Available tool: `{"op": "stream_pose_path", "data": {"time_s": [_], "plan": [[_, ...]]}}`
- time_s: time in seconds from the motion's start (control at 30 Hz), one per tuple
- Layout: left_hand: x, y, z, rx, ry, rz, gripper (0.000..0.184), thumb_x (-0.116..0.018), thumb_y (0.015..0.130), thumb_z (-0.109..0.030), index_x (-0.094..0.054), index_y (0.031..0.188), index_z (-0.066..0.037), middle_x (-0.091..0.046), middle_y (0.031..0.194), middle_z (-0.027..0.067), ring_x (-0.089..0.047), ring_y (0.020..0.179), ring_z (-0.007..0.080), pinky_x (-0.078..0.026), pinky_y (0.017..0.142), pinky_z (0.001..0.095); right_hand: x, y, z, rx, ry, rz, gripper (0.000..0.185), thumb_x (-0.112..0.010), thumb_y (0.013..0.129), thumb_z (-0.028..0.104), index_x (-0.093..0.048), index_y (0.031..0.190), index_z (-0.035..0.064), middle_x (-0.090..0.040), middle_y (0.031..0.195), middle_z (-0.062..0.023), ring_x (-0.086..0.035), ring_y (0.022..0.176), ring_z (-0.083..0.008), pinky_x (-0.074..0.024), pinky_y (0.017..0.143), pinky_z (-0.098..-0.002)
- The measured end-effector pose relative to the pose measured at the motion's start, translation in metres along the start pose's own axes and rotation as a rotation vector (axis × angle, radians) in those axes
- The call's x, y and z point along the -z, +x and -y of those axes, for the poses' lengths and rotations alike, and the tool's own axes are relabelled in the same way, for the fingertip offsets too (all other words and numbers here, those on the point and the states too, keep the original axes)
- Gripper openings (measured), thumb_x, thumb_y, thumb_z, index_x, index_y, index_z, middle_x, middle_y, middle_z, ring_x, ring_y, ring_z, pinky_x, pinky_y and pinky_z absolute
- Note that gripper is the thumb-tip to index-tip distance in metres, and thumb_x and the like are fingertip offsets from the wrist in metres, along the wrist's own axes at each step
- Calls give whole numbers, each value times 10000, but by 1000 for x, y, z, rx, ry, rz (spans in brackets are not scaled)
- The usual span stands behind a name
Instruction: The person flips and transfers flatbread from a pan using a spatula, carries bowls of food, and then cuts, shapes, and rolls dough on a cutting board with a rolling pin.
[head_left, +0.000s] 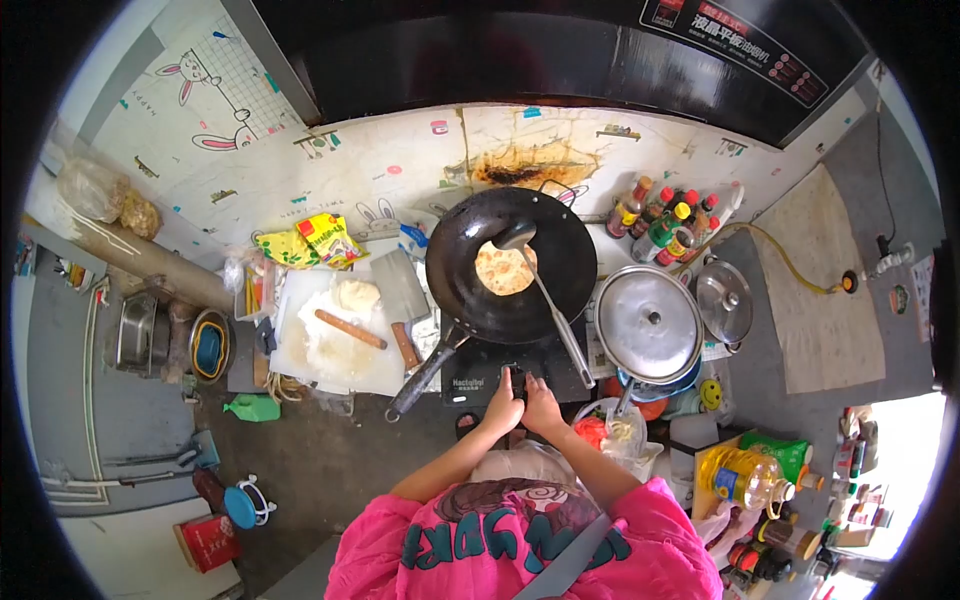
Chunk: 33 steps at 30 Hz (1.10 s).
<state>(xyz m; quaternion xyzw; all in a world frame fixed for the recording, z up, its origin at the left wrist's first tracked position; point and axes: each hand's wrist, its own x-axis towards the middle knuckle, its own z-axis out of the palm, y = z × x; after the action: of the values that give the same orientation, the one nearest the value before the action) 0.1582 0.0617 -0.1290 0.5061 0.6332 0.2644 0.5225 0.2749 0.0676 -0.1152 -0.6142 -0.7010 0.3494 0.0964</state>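
Note:
My left hand [505, 408] and my right hand [542, 408] are close together at the front edge of the black cooker [480, 366]. Fingers of both are closed around a small dark thing [518, 380], too small to name. Just beyond them sits a black wok [465, 215], its long handle pointing toward the front left. A round browned flatbread [503, 272] lies in the wok. The bowl of a metal ladle [562, 325] rests against the bread's upper edge, and its handle leans over the wok's right rim, apart from my hands.
Left stands a floured white board [300, 365] with dough [357, 297], a rolling pin [350, 329] and a cleaver [398, 285]. A lidded pot [650, 325] is close on the right, with sauce bottles [660, 228] behind. A range hood [560, 70] hangs above.

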Motion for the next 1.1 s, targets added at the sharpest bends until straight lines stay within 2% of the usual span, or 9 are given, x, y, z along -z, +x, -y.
{"op": "stream_pose_path", "data": {"time_s": [0.2, 0.33, 0.47, 0.53, 0.73, 0.77, 0.87, 0.9, 1.1], "plan": [[4, 20, 44, -157, -66, 99, 721, -487, 742, -30, -209, 1403, 40, -364, 1354, 299, -401, 1245, 372, -344, 1017, 353, 35, -18, 10, 159, 103, 56, 515, -611, 747, 115, -485, 1217, -51, -577, 1056, -234, -584, 937, -389, -483, 810, -424], [52, -32, -42, -274, 94, 101, 563, -547, 846, -67, -329, 1353, 42, -349, 1394, 237, -385, 1277, 309, -343, 1022, 337, 119, -38, 70, 305, 32, -440, 234, -631, 743, 90, -579, 960, 17, -577, 909, -157, -562, 875, -350, -455, 766, -426], [92, -65, -91, -561, 161, -93, 459, -576, 837, -100, -445, 1262, 14, -429, 1322, 240, -410, 1236, 376, -330, 1038, 394, 147, -30, 71, 28, -463, -500, 534, -692, 720, 178, -458, 1175, 25, -524, 1037, -124, -525, 991, -308, -441, 817, -405], [111, -74, -104, -634, 215, -215, 444, -582, 822, -73, -465, 1244, -1, -450, 1297, 224, -436, 1200, 377, -345, 1018, 404, 144, -23, 59, -57, -421, -336, 518, -660, 760, 168, -447, 1205, 8, -525, 1093, -144, -549, 1004, -323, -475, 786, -406], [150, -93, -112, -663, 526, -473, 448, -580, 769, -62, -491, 1207, -29, -434, 1288, 167, -360, 1222, 398, -288, 1020, 497, 130, -9, 34, 18, -243, -437, 405, -567, 838, 135, -448, 1189, -27, -591, 992, -203, -608, 936, -344, -490, 768, -410], [155, -95, -111, -646, 536, -480, 452, -583, 766, -61, -493, 1209, -39, -431, 1297, 159, -349, 1233, 396, -278, 1028, 491, 122, -8, 17, 137, -236, -539, 328, -534, 865, 139, -463, 1140, -25, -600, 824, -144, -631, 752, -284, -498, 653, -363], [162, -99, -102, -622, 552, -503, 468, -591, 754, -57, -495, 1212, -51, -423, 1310, 151, -337, 1244, 395, -268, 1033, 486, 125, -18, 6, -203, 657, -160, 196, -491, 891, 156, -476, 1029, 17, -536, 731, -56, -547, 560, -161, -438, 492, -285], [163, -100, -98, -614, 556, -511, 474, -594, 749, -55, -495, 1212, -52, -420, 1312, 151, -337, 1243, 395, -267, 1032, 487, 138, -33, 32, -285, 910, -148, 118, -451, 918, 177, -452, 941, 62, -438, 690, 8, -381, 457, -68, -325, 406, -233], [166, -105, -92, -590, 567, -502, 490, -608, 738, -51, -494, 1215, -54, -405, 1324, 154, -335, 1244, 393, -269, 1027, 489, 152, -65, 44, -369, 1426, -72, 154, -427, 958, 199, -458, 1014, 59, -416, 700, 2, -328, 450, -68, -268, 394, -219]]}}
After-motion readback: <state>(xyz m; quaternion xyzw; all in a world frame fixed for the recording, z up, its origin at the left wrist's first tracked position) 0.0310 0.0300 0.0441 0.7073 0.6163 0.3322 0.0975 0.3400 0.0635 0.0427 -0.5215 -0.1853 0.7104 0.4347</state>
